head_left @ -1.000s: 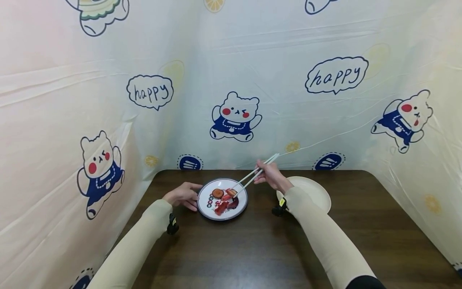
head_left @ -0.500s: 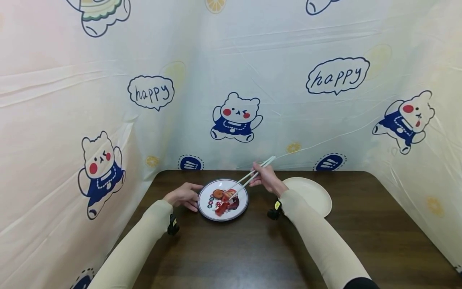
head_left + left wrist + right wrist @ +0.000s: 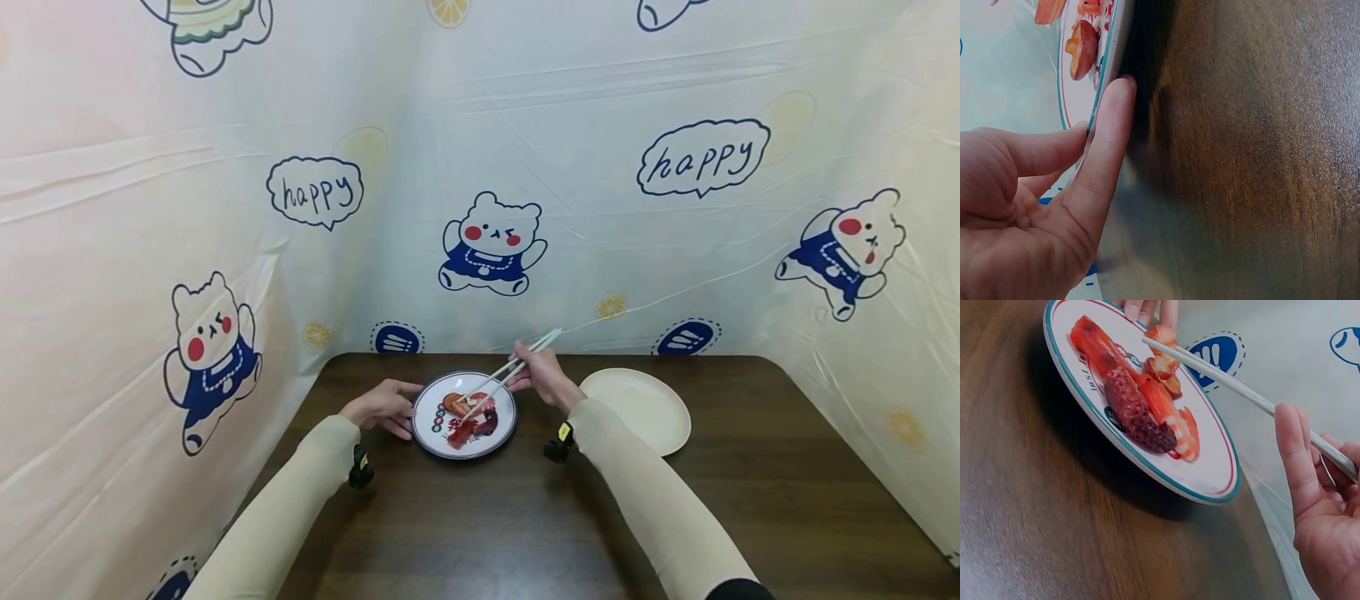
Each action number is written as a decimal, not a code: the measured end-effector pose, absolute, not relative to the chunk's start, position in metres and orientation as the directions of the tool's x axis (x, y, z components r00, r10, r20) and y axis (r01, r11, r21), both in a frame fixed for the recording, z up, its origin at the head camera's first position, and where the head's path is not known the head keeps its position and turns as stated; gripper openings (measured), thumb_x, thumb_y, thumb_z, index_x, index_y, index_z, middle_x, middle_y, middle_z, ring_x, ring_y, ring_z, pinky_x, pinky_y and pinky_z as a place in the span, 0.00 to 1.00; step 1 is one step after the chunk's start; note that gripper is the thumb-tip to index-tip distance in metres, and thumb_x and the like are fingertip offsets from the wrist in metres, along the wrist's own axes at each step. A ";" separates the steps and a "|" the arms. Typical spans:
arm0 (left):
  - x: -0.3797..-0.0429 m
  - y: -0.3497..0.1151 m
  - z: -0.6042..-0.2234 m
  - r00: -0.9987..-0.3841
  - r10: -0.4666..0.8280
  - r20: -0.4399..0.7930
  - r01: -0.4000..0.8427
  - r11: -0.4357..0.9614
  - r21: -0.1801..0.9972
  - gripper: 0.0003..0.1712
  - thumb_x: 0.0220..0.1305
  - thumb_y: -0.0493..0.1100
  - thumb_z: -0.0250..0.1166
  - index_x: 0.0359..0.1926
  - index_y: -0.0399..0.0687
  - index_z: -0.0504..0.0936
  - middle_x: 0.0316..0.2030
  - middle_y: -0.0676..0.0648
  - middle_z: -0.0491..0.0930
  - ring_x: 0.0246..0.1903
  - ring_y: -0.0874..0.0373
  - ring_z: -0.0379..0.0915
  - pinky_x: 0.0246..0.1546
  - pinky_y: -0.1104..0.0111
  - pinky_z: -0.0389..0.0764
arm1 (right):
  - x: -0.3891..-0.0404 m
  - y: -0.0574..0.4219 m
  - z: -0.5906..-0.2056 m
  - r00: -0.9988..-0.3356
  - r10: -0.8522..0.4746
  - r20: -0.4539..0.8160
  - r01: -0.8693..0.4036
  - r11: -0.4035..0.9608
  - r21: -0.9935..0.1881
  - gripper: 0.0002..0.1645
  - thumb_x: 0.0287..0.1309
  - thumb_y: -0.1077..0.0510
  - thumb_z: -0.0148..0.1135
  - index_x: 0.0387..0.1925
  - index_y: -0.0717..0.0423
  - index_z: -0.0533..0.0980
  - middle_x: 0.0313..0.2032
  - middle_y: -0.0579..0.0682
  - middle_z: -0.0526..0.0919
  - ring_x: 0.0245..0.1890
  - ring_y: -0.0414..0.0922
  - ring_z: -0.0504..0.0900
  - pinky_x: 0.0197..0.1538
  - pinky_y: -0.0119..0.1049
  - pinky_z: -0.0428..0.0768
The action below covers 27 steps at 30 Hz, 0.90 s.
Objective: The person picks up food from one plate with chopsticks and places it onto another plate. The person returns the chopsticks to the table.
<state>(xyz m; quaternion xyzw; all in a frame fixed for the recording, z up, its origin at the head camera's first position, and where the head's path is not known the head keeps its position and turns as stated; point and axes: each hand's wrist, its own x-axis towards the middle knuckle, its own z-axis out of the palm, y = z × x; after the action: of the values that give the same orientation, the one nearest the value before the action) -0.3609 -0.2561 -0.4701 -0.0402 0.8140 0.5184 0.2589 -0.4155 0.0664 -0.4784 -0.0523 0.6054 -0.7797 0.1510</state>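
Observation:
A white plate (image 3: 450,387) with a dark rim bears several food pieces. My left hand (image 3: 381,408) pinches its left edge; in the left wrist view the thumb (image 3: 1054,147) meets the rim while a finger (image 3: 1113,112) lies along the outer side. My right hand (image 3: 540,377) holds pale chopsticks (image 3: 517,364), their tips at an orange-and-white piece (image 3: 1161,350). That piece overlaps a brown mushroom (image 3: 1172,387) at the plate's far side in the right wrist view. A dark red octopus tentacle (image 3: 1132,409), a shrimp (image 3: 1163,409) and a long red piece (image 3: 1091,340) lie alongside.
A cream plate (image 3: 645,404) stands on the brown wooden table (image 3: 465,533), right of the food plate and partly behind the right sleeve. A printed cloth (image 3: 495,108) hangs behind and at both sides of the table.
My right hand has moved left with the chopsticks. The orange-and-white piece has shifted left across the plate, over the mushroom. My left hand stays at the plate's edge.

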 end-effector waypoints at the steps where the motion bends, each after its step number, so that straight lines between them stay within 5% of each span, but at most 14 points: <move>1: -0.361 -0.256 -0.470 -0.863 0.202 -0.464 -0.336 0.459 0.823 0.36 0.63 0.30 0.56 0.71 0.45 0.59 0.37 0.33 0.76 0.26 0.48 0.79 0.33 0.55 0.85 | -0.415 0.065 -0.478 -0.949 -0.300 -0.102 0.172 -0.219 -0.960 0.26 0.69 0.48 0.49 0.45 0.72 0.71 0.43 0.80 0.72 0.20 0.50 0.83 0.32 0.47 0.85; 12: -0.363 -0.258 -0.470 -0.862 0.214 -0.459 -0.321 0.469 0.822 0.36 0.62 0.29 0.55 0.71 0.43 0.57 0.36 0.33 0.74 0.26 0.48 0.79 0.33 0.55 0.85 | -0.411 0.050 -0.484 -0.942 -0.312 -0.120 0.190 -0.204 -0.960 0.32 0.69 0.47 0.49 0.52 0.76 0.67 0.48 0.81 0.70 0.21 0.51 0.84 0.34 0.48 0.85; 21: -0.362 -0.257 -0.469 -0.861 0.200 -0.467 -0.330 0.479 0.814 0.35 0.64 0.30 0.54 0.71 0.44 0.57 0.35 0.33 0.75 0.25 0.49 0.80 0.33 0.55 0.85 | -0.405 0.043 -0.485 -0.946 -0.293 -0.137 0.200 -0.197 -0.960 0.32 0.68 0.47 0.51 0.52 0.76 0.68 0.32 0.68 0.81 0.20 0.50 0.84 0.33 0.47 0.85; 27: -0.362 -0.257 -0.469 -0.863 0.196 -0.466 -0.332 0.475 0.815 0.35 0.64 0.30 0.55 0.71 0.44 0.58 0.34 0.34 0.75 0.25 0.48 0.79 0.33 0.55 0.85 | -0.405 0.041 -0.487 -0.947 -0.291 -0.135 0.199 -0.202 -0.959 0.30 0.69 0.48 0.50 0.50 0.75 0.69 0.31 0.67 0.81 0.20 0.50 0.83 0.33 0.48 0.85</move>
<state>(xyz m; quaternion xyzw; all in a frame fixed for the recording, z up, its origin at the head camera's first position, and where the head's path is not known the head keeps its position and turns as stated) -0.3618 -0.2573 -0.4691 -0.0415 0.8188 0.5108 0.2586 -0.4045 0.0407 -0.4869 -0.0376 0.6116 -0.7743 0.1584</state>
